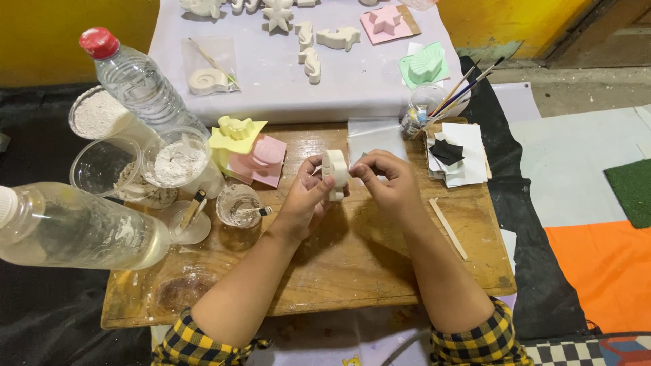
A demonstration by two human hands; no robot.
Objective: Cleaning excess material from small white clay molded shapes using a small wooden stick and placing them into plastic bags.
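Gripping from both sides, the hands hold a small white plaster cast figure (335, 173) just above the middle of the worn wooden worktop (352, 264). The left hand (305, 196) curls around its lower left edge; the right hand (386, 177) pinches its right edge with closed fingertips. The cast looks rigid, light, chalky and likely brittle; it is best held by its thicker body, not by thin projecting parts. Just left of the hands sit a pink rubbery mould (263, 157) and a yellow mould (236, 133) stacked on it. A small clear cup with a stirrer (239, 205) stands near. Further left are clear plastic cups of white powder (178, 161) and two clear plastic water bottles (139, 85). A flat wooden stick (447, 228) lies to the right. Paintbrushes in a cup (434, 105) stand beyond.
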